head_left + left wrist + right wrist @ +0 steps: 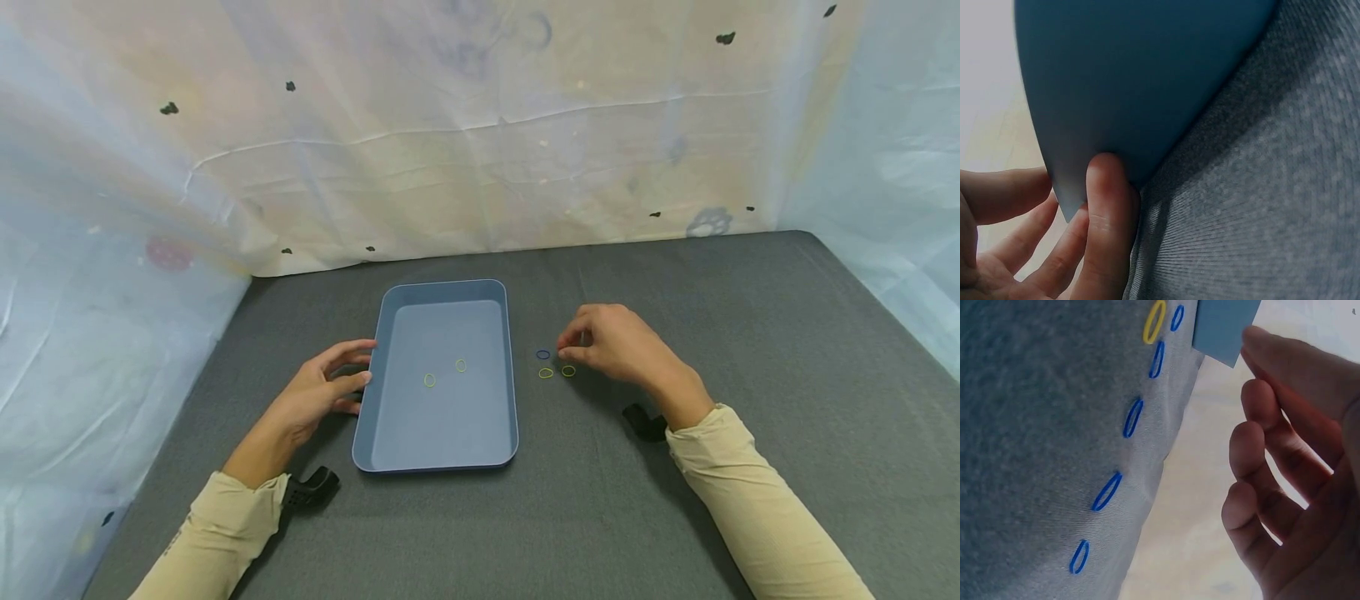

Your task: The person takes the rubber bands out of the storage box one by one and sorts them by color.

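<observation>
A shallow blue-grey tray (438, 460) lies on the cloth with two thin yellow bands (430, 380) inside it. My left hand (318, 383) touches the tray's left side. In the left wrist view, one fingertip (1105, 175) presses the outer wall, while other fingers reach its edge. Right of the tray, my right hand (618, 346) hovers beside two yellow bands (546, 373) and a blue band (543, 355). Its fingers are loosely bent, thumb and forefinger close together, with nothing visible between them. Several blue bands (1133, 417) show in the right wrist view.
Dark grey cloth (585, 517) covers the table. A pale patterned sheet (480, 167) hangs behind it, with bluish sheeting along both sides. Black wrist straps (311, 489) show below each hand.
</observation>
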`<state>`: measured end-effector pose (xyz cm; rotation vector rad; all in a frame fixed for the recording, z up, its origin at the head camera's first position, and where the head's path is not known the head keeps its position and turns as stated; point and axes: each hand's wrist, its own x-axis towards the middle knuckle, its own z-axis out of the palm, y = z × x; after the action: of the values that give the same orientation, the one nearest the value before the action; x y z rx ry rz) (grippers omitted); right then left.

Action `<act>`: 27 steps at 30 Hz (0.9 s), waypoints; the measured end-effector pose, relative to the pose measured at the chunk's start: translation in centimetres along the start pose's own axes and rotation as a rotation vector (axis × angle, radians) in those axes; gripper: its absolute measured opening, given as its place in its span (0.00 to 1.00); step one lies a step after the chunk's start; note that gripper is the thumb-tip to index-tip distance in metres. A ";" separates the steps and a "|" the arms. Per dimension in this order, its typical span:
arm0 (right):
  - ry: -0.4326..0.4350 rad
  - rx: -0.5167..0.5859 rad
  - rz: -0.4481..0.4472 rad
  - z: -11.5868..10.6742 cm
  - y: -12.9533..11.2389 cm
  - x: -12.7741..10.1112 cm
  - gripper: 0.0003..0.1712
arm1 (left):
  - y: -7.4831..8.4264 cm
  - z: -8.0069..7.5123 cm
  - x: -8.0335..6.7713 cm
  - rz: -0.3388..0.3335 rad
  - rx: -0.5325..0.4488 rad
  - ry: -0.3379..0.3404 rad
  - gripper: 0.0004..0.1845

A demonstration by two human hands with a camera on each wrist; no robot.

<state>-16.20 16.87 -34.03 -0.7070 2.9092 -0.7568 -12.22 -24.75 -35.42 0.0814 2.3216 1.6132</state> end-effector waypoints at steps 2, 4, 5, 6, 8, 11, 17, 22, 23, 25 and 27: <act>0.003 0.007 0.006 -0.1 -0.1 0.0 0.05 | 0.0 0.0 0.0 0.000 0.001 -0.001 0.33; 0.012 0.010 0.006 -0.1 -0.2 0.0 0.05 | 0.0 0.0 0.1 -0.002 0.002 -0.001 0.33; 0.018 0.009 0.004 -0.1 -0.2 0.0 0.06 | 0.0 0.0 0.1 -0.002 0.003 0.000 0.33; 0.024 0.009 0.000 -0.2 -0.3 0.0 0.06 | -0.1 0.0 0.1 -0.002 0.003 0.002 0.33; 0.033 0.011 -0.009 -0.2 -0.4 0.0 0.07 | -0.1 0.0 0.0 -0.005 0.003 0.004 0.33; 0.043 0.014 -0.027 -0.2 -0.5 0.0 0.08 | -0.1 0.0 0.0 -0.008 0.004 0.007 0.33; 0.075 0.001 -0.050 -0.3 -0.8 0.1 0.09 | -0.2 0.0 0.3 0.000 0.000 0.001 0.33; 0.149 0.003 -0.138 0.7 -1.4 0.5 0.11 | -0.3 -0.2 0.2 -0.009 0.002 0.007 0.33; 0.162 0.003 -0.161 0.9 -1.5 0.6 0.11 | -0.4 -0.2 0.1 -0.011 0.000 0.006 0.33; 0.187 -0.007 -0.215 1.3 -1.9 0.8 0.11 | -0.4 -0.2 0.1 -0.009 -0.003 0.000 0.33; 0.205 -0.024 -0.268 1.5 -2.5 1.2 0.11 | -0.4 -0.2 0.1 0.000 -0.006 -0.004 0.33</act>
<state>-15.99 13.77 -34.10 -1.1011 3.0457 -0.8667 -12.34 -25.08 -35.73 0.0832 2.3132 1.6183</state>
